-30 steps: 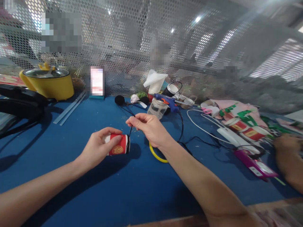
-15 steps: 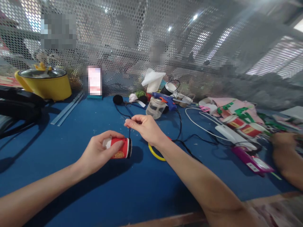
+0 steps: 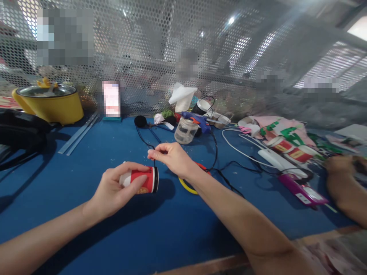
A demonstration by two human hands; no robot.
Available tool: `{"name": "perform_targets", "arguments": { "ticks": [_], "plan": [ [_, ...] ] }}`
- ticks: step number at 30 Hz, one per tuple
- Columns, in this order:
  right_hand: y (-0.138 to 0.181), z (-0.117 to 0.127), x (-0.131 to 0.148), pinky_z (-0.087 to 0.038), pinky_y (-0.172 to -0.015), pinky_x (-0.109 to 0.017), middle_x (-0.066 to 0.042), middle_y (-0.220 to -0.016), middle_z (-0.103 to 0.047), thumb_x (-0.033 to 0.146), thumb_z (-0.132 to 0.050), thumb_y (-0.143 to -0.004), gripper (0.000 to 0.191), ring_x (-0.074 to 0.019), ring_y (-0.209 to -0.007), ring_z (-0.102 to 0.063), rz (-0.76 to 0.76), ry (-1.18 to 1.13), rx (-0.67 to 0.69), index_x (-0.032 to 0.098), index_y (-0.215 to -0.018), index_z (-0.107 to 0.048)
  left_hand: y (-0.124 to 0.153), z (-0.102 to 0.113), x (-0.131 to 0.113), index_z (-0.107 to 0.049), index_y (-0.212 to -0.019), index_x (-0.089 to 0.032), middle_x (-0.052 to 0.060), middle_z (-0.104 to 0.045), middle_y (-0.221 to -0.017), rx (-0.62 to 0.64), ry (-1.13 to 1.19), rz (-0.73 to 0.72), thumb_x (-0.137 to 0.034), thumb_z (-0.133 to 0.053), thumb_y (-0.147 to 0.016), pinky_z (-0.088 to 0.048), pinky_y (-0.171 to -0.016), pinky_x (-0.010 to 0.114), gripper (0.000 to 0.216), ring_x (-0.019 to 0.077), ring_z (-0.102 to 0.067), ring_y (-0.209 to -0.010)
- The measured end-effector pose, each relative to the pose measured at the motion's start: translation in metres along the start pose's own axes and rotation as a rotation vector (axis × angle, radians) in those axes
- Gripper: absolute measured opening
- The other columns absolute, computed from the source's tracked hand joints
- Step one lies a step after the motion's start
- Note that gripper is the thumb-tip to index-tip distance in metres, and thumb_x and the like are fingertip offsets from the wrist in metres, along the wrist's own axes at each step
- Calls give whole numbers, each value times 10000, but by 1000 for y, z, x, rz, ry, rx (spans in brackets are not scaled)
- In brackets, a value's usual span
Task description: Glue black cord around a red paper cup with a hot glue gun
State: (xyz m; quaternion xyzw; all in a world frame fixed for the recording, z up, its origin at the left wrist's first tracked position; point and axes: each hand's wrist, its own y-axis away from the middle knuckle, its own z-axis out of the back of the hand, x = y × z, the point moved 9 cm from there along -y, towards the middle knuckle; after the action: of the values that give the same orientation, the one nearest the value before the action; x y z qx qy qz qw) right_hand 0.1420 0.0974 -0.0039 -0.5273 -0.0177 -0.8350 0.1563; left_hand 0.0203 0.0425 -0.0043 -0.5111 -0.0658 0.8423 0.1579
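My left hand (image 3: 110, 187) is wrapped round a red and white paper cup (image 3: 149, 180) lying on its side, its open end toward the right. Black yarn covers the band at the cup's rim. From that rim the black yarn (image 3: 155, 163) runs up to my right hand (image 3: 172, 157), whose thumb and fingers are pinched together on it. Beyond the hands the strand leads back to a black yarn ball (image 3: 140, 121) on the blue table. Under my right wrist lies a yellow and red ring (image 3: 187, 187), partly hidden by the forearm.
A glue gun (image 3: 197, 120) rests on a clear plastic jar (image 3: 185, 131). Left stand a yellow pot (image 3: 54, 107) and a lit phone (image 3: 111, 99). Cables, a white power strip (image 3: 276, 162) and a purple device (image 3: 301, 191) lie right, near another person's arm (image 3: 344, 187).
The cup has rolled slightly in my left hand, its gold emblem now lower. My right hand keeps its pinch on the yarn. The whole view has shifted a little.
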Motion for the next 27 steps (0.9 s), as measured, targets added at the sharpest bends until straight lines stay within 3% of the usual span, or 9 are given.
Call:
{"name": "perform_targets", "arguments": {
  "ticks": [8, 18, 27],
  "plan": [
    [1, -6, -3, -391, -594, -240, -21, -638, -647, 331, -548, -731, 223, -116, -600, -554, -24, -49, 44, 155, -616, -624, 1, 2, -5, -666, -814, -196, 8, -643, -630, -8, -24, -35, -327, -555, -705, -389, -450, 192, 204, 98, -486, -465],
    [0, -18, -17, -356, -504, -228, -3, -561, -591, 401, -544, -719, 269, -103, -525, -491, -51, -68, 113, 160, -643, -636, 3, 6, -8, -665, -806, -211, 4, -652, -632, -44, -19, -69, -325, -559, -703, -400, -453, 201, 187, 99, -497, -452],
    [0, -23, -23, -304, -464, -224, 31, -496, -502, 433, -571, -680, 275, -92, -475, -419, -76, -67, 126, 169, -615, -610, 2, 7, -1, -657, -788, -196, 16, -671, -736, -68, 126, 23, -299, -604, -676, -432, -486, 195, 161, 119, -562, -556]
  ]
}}
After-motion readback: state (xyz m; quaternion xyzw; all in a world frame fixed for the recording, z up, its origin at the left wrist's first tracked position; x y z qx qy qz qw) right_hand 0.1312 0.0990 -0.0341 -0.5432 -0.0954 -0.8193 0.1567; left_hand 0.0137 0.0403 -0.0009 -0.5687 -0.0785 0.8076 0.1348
